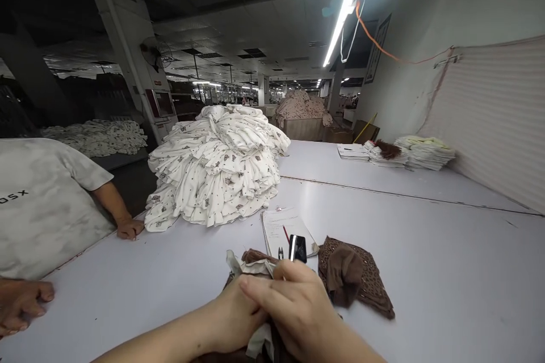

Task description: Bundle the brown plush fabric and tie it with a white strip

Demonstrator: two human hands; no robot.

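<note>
My left hand point(236, 312) and my right hand point(300, 303) are pressed together at the front edge of the view, fingers curled in. Between and under them is a bundle of brown cloth point(258, 255) with a pale fabric strip point(260, 340) sticking out above and below. The right thumb lies across the back of the left hand; most left fingers are hidden. Just right of my hands lies a folded brown leopard-print garment point(374, 278) with a plain brown piece on top. Beyond my hands are a small black device point(297, 248), thread snips point(280, 253) and a written notepad point(283, 224) with a red pencil point(286, 233).
A tall heap of white printed garments point(217, 176) stands on the table point(447, 272) at back left. Another person's hand point(130, 228) rests on the table's left edge. Papers and folded cloth point(423, 152) lie at the far right, by the wall.
</note>
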